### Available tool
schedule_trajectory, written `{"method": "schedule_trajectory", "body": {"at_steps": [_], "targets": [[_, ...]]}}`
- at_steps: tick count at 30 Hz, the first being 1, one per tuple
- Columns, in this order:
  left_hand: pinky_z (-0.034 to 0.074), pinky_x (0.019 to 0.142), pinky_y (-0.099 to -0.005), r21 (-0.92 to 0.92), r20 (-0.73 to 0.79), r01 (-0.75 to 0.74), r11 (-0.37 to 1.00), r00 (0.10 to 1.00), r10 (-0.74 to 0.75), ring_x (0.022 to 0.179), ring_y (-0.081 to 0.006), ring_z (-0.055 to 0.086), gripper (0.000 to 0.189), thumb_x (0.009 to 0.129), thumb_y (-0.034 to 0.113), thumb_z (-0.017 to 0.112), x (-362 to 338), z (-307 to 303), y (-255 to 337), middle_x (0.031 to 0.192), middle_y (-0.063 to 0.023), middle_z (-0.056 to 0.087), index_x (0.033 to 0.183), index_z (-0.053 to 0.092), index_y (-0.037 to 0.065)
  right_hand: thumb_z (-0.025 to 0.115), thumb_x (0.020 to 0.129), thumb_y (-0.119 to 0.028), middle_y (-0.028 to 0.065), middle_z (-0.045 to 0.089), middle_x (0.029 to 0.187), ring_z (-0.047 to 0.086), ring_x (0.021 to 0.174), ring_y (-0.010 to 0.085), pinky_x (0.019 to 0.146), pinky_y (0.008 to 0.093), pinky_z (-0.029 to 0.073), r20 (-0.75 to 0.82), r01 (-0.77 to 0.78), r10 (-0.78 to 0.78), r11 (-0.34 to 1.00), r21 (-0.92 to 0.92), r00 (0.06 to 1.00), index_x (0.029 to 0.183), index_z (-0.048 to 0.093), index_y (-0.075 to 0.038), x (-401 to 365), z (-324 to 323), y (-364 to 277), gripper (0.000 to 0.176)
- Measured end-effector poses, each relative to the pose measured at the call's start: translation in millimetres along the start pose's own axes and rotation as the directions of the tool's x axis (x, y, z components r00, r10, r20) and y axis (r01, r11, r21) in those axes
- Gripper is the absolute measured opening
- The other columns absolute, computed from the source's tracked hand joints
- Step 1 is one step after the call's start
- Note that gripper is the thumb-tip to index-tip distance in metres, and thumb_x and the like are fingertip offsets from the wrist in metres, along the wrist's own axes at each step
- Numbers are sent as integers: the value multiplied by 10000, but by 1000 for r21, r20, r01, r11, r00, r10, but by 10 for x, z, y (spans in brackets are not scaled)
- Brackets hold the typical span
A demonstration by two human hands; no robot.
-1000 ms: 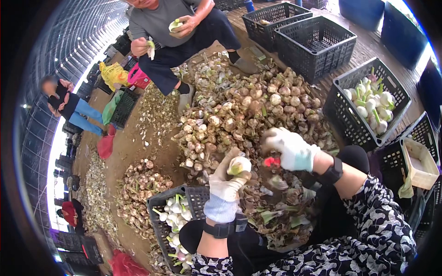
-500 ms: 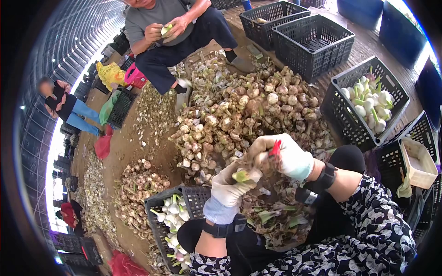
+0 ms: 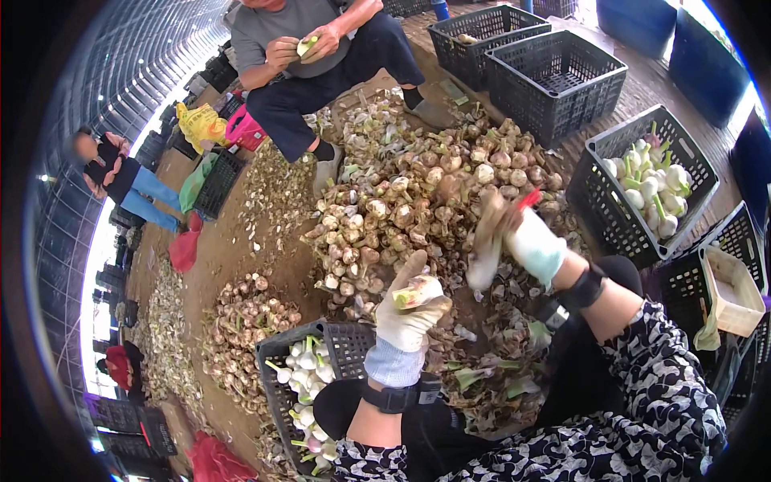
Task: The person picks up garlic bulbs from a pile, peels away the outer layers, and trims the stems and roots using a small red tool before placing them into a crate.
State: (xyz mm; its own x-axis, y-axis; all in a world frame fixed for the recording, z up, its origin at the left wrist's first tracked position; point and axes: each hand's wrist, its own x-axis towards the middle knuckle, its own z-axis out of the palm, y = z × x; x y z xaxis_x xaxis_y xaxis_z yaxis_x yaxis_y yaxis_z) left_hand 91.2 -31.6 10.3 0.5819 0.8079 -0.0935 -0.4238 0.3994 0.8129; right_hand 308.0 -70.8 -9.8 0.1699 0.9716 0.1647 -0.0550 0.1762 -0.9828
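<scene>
My left hand (image 3: 408, 319), in a dirty white glove, is closed around a partly peeled garlic bulb (image 3: 417, 292) with a pale greenish cut stem. To its right, my gloved right hand (image 3: 526, 237) is apart from the bulb and its fingers are smeared by motion. A red-handled tool (image 3: 528, 199) sticks up from that hand; its working end cannot be made out. Beyond both hands lies a large heap of unpeeled garlic (image 3: 401, 213). Loose skins and leaf scraps (image 3: 490, 377) cover the ground below them.
A black crate (image 3: 347, 351) of peeled garlic stands left of my legs. Another garlic crate (image 3: 642, 189) is at right, near a cream plastic box (image 3: 735, 293). A seated person (image 3: 309, 56) trims garlic opposite. More black crates (image 3: 554, 76) stand behind the heap.
My hands have drawn apart. The right one has moved up and away from the bulb; the left keeps hold of it, and more of the bulb shows. The view has shifted slightly.
</scene>
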Motion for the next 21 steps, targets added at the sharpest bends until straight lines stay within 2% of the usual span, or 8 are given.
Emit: {"method": "schedule_trajectory", "body": {"at_steps": [1, 2, 4, 6, 8, 18, 20, 21], "targets": [[494, 544, -236, 14, -68, 23, 1000, 997, -22, 633, -166, 565, 446, 857, 16, 452, -7, 49, 14, 812, -136, 543, 1283, 332, -33, 583, 819, -325, 97, 595, 867, 588, 768, 208, 655, 338, 480, 50, 116, -106, 956, -271, 993, 985, 528, -37, -4, 48, 46, 337], [495, 533, -255, 25, -135, 51, 998, 990, -47, 620, -187, 563, 458, 854, 17, 442, -9, 67, 11, 798, -148, 536, 1294, 321, -29, 615, 793, -301, 102, 594, 884, 583, 800, 224, 685, 343, 480, 257, 284, -133, 596, -751, 957, 986, 536, -27, -54, 125, -78, 344], [523, 680, -309, 50, -17, 15, 999, 1000, -14, 745, -218, 600, 483, 806, 9, 548, 5, -70, -47, 918, -184, 573, 1258, 380, -23, 681, 722, -308, 103, 590, 905, 571, 849, 247, 729, 351, 467, 256, 381, -287, 587, -714, 923, 964, 562, -22, -62, 275, -170, 394], [499, 775, -290, 522, -49, -54, 851, 994, 93, 855, -187, 595, 552, 690, 4, 687, -30, 70, -2, 1003, -157, 584, 1192, 458, -23, 719, 671, -345, 119, 574, 903, 550, 842, 280, 724, 355, 449, 187, 406, -360, 826, -391, 914, 958, 586, -70, -39, 378, -330, 419], [473, 846, -274, 744, -69, -16, 668, 993, 100, 937, -154, 580, 619, 580, 3, 792, -27, 105, 4, 1058, -122, 593, 1135, 519, -23, 730, 647, -283, 96, 587, 843, 565, 780, 258, 689, 329, 461, 310, 453, -357, 825, -337, 881, 939, 593, -68, -82, 509, -424, 388], [499, 779, -267, 706, 26, -87, 703, 995, 98, 860, -144, 585, 524, 663, -43, 719, -31, 59, -55, 966, -117, 613, 1142, 507, -62, 629, 721, -41, 73, 610, 767, 594, 670, 209, 610, 299, 482, 219, 551, -510, 716, -429, 832, 874, 581, -19, -112, 528, -247, 162], [540, 733, -324, 360, 68, -55, 931, 997, 33, 836, -195, 595, 559, 673, -74, 686, -35, 80, -17, 986, -131, 589, 1187, 465, -57, 546, 817, -85, 35, 595, 746, 566, 645, 128, 587, 272, 473, -42, 109, -114, 988, -109, 993, 856, 561, -6, -112, 517, -225, 90], [564, 687, -361, 182, 96, -21, 983, 995, 4, 842, -234, 586, 564, 702, -97, 628, -14, 27, -31, 1018, -156, 555, 1224, 420, -51, 509, 877, -191, 7, 572, 734, 541, 649, 76, 569, 230, 452, -48, -91, 108, 958, 272, 993, 853, 547, 6, -116, 504, -235, 201]]}}
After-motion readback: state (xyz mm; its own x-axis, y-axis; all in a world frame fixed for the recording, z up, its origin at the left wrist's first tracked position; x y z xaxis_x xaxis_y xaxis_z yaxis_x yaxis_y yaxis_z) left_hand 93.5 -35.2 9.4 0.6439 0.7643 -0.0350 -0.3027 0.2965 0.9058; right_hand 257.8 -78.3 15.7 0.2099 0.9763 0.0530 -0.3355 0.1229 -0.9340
